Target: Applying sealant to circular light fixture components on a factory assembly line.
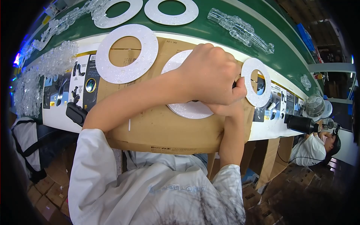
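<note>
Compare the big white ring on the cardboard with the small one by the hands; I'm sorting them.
The big white ring is wider with a larger hole and lies untouched; the small white ring is narrower and sits against the left hand. Both are flat, white and glittery.

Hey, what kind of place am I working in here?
Probably a factory assembly line: a long green conveyor belt, rows of identical white glittery rings on it, and another seated worker further along the bench.
</note>
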Demonstrator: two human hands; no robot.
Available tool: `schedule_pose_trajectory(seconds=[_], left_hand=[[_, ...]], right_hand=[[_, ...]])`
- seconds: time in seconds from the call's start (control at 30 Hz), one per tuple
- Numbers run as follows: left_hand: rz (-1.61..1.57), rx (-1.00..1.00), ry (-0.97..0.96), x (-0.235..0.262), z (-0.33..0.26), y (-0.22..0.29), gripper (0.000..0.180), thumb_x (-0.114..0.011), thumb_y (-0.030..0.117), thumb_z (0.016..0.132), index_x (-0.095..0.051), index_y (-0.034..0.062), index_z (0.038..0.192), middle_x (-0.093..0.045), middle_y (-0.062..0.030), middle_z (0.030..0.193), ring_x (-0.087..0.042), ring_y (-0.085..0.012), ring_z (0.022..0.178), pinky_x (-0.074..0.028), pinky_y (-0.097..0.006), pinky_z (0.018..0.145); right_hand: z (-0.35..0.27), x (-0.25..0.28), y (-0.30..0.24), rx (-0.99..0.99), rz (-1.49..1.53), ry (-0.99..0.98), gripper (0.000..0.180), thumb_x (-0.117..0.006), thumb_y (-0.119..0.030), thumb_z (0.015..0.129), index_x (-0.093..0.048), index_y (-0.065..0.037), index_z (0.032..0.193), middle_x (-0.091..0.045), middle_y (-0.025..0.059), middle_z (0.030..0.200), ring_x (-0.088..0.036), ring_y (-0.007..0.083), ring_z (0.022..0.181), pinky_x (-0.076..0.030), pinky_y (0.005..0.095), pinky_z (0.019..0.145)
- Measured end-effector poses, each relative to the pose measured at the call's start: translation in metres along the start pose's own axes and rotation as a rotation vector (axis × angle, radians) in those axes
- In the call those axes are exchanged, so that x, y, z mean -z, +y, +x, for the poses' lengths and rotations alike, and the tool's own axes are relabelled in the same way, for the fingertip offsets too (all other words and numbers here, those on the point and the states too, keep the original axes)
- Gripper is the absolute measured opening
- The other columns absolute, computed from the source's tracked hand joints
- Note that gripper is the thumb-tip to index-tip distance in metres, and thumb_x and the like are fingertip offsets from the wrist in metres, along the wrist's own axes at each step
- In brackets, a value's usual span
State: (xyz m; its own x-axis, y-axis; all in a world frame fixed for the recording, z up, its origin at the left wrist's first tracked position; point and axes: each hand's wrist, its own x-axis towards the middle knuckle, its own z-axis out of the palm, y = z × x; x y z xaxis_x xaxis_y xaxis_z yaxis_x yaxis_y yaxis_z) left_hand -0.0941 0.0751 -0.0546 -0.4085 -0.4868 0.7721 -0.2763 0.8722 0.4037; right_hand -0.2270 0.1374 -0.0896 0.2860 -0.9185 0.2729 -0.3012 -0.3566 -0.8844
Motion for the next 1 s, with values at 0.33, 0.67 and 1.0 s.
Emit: schedule_pose_trajectory(seconds=[0.33, 0.67, 1.0], left_hand=[[-0.054, 0.065, -0.062, 0.009, 0.006, 0.011, 0.033, -0.064, 0.029, 0.070, -0.059, 0.0017, 0.052, -0.055, -0.0114, 0.051, -0.055, -0.0297, 0.044, -0.045, -0.040, 0.045], [0.021, 0.080, -0.047, 0.022, -0.010, 0.012, 0.036, -0.066, 0.032, 0.070, -0.058, 0.0016, 0.052, -0.053, -0.0108, 0.049, -0.053, -0.0292, 0.042, -0.045, -0.040, 0.044], [-0.013, 0.046, -0.022, 0.024, -0.022, 0.006, 0.018, -0.069, 0.018, 0.066, -0.061, 0.0046, 0.056, -0.054, -0.0063, 0.052, -0.052, -0.0233, 0.043, -0.044, -0.033, 0.041]], right_hand=[[-0.001, 0.003, 0.007, 0.064, 0.003, -0.041, 0.044, -0.082, -0.012, 0.069, -0.062, -0.004, 0.106, -0.065, 0.0070, 0.104, -0.063, 0.0191, 0.094, -0.052, 0.0342, 0.079], [-0.006, -0.012, 0.000, 0.062, -0.053, -0.101, 0.043, -0.080, -0.014, 0.071, -0.060, -0.003, 0.107, -0.062, 0.0079, 0.108, -0.062, 0.0200, 0.099, -0.051, 0.0336, 0.082], [-0.002, -0.013, -0.015, -0.114, -0.038, -0.101, 0.066, -0.094, -0.022, 0.059, -0.057, 0.004, 0.106, -0.069, 0.0097, 0.104, -0.067, 0.0190, 0.093, -0.052, 0.0318, 0.076]])
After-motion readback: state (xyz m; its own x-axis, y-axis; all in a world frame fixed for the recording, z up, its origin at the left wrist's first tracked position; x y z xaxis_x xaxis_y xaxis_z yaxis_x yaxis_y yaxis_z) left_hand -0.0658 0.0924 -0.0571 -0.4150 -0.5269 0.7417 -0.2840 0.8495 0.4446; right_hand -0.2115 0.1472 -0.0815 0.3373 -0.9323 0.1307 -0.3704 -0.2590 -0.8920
